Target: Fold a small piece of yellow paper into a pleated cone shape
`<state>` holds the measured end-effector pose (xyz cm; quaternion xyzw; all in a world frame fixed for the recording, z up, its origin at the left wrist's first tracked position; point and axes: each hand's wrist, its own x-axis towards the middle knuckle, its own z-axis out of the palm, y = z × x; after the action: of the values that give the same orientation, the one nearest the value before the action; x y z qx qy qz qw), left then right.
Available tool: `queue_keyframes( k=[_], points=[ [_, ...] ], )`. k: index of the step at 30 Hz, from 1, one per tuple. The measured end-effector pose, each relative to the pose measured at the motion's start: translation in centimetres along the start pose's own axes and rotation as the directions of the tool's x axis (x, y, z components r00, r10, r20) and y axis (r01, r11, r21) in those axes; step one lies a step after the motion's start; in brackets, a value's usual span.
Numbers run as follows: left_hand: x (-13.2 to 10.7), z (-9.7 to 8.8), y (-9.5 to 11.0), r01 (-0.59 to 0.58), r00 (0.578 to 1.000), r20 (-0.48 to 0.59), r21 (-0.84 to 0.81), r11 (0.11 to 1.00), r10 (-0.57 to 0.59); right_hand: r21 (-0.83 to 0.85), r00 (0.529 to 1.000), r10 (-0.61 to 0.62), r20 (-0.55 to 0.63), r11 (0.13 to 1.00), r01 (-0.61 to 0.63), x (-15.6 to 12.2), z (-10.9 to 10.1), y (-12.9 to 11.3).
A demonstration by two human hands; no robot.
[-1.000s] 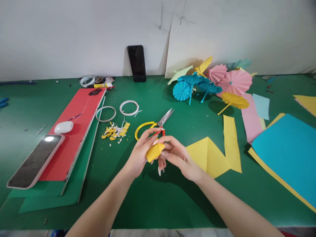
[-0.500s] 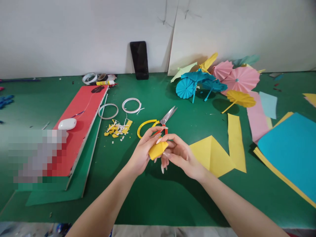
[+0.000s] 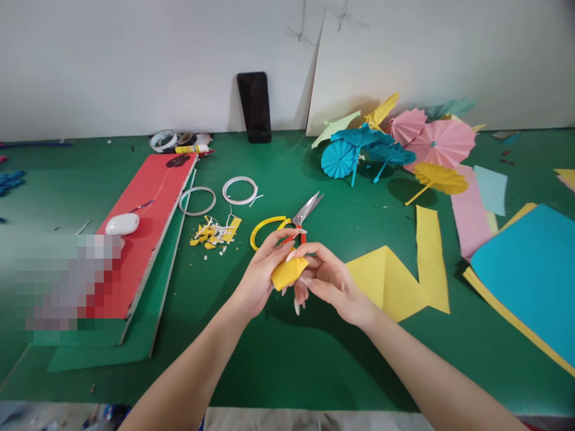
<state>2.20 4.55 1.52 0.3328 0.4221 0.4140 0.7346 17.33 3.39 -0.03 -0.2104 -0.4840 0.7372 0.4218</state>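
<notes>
Above the green table, both hands pinch a small folded piece of yellow paper. My left hand holds it from the left with thumb and fingers closed on it. My right hand grips it from the right, fingers curled round its edge. Just behind the hands lie red-handled scissors and a yellow measuring tape. A folded yellow sheet lies flat to the right of my right hand.
Paper umbrellas in blue, pink and yellow are piled at the back right. Blue and yellow sheets lie at the right. A red board with a white mouse, tape rings and yellow scraps sit left. A black phone leans on the wall.
The hands keep their grip on the yellow paper and have barely shifted; the view has drifted slightly so that everything sits a little further right and up.
</notes>
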Motion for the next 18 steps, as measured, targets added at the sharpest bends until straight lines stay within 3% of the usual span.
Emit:
queue_keyframes(
  k=[18],
  points=[
    [-0.1,0.43,-0.62,-0.1,0.995,0.01,0.166,0.981,0.1,-0.023,0.991,0.002,-0.135,1.0,-0.005,0.46,-0.04,0.08]
  ],
)
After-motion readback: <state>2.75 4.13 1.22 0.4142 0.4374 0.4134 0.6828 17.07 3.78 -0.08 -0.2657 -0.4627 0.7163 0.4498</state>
